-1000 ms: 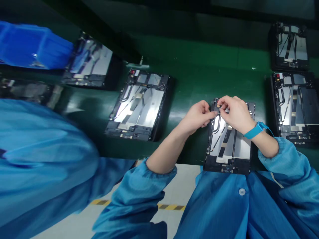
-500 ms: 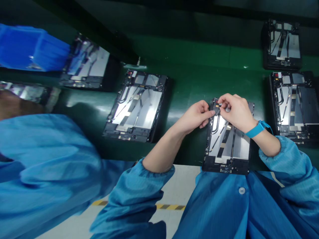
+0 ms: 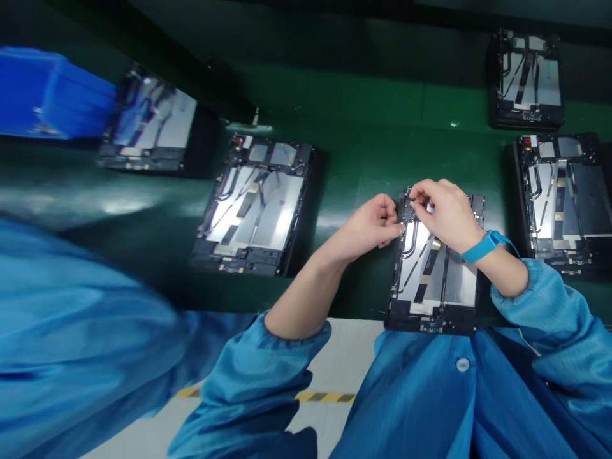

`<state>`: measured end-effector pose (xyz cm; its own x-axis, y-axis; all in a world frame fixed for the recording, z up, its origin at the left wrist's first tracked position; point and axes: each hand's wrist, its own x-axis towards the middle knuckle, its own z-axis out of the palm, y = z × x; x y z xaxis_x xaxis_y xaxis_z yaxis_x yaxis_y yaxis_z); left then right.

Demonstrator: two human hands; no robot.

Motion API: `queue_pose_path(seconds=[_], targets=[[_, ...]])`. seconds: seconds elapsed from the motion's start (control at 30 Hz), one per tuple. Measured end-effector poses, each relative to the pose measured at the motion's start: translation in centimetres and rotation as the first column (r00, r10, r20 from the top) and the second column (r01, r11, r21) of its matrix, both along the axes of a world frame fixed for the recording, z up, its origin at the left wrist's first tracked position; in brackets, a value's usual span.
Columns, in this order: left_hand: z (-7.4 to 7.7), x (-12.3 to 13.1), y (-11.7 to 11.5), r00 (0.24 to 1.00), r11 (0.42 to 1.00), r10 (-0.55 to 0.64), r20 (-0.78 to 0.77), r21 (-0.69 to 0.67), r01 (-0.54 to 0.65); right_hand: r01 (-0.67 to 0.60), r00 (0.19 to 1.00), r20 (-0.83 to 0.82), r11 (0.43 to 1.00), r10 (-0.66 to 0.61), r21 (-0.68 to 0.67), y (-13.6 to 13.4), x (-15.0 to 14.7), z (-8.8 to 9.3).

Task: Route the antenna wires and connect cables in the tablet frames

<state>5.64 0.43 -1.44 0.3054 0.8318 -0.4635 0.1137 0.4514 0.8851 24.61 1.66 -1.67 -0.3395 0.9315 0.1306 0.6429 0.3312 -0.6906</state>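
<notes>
An opened tablet (image 3: 459,293), with a silvery back plate, dark flex cables and black end sections, lies at the bench's front edge before me. At its upper left corner my right hand (image 3: 447,213), with a blue band on the wrist, pinches thumb and forefinger together; whatever is between the tips is too small to make out. My left hand (image 3: 370,226) rests beside the tablet's left edge. Its fingers are curled, and the thumb tip touches the edge near the same corner. Whether this hand pinches something small there is unclear.
Similar opened tablets stand in stacks: one (image 3: 253,210) to my left, one (image 3: 564,204) to my right, others behind (image 3: 526,80) and farther left (image 3: 148,124). A blue bin (image 3: 52,92) is at the far left. A co-worker's blue sleeve (image 3: 86,331) is close on my left.
My right hand has shifted slightly left over the tablet's corner, and my left thumb sits a little lower along the edge. The co-worker's hand has left the view. The whole view has shifted slightly.
</notes>
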Motion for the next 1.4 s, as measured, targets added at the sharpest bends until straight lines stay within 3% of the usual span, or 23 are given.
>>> queue_pose_path(seconds=[0.43, 0.73, 1.03, 1.2, 1.3, 1.4], targets=[[0.4, 0.3, -0.3, 0.997, 1.000, 0.017, -0.071, 0.002, -0.017, 0.004, 1.000, -0.020, 1.000, -0.004, 0.003, 0.1, -0.2, 0.0], [0.3, 1.2, -0.2, 0.990, 0.994, 0.109, -0.094, -0.006, -0.110, 0.025, 0.999, -0.022, 0.999, -0.025, 0.021, -0.4, 0.4, 0.2], [0.3, 1.1, 0.0, 0.992, 0.997, 0.079, -0.102, 0.007, -0.078, 0.026, 0.999, 0.027, 0.999, -0.027, 0.037, -0.7, 0.6, -0.4], [0.3, 1.5, 0.1, 0.980, 0.997, 0.071, -0.184, 0.036, -0.065, 0.027, 0.998, 0.046, 0.997, -0.031, 0.073, -0.7, 0.5, -0.8], [0.0, 2.0, 0.2, 0.963, 0.995, 0.094, -0.252, 0.043, -0.086, 0.070, 0.996, 0.051, 0.987, -0.078, 0.141, -1.3, 0.6, 0.0], [-0.1, 2.3, 0.0, 0.934, 0.987, 0.144, -0.328, 0.121, -0.109, 0.215, 0.975, 0.012, 0.951, -0.223, 0.223, -3.5, 1.3, 1.4]])
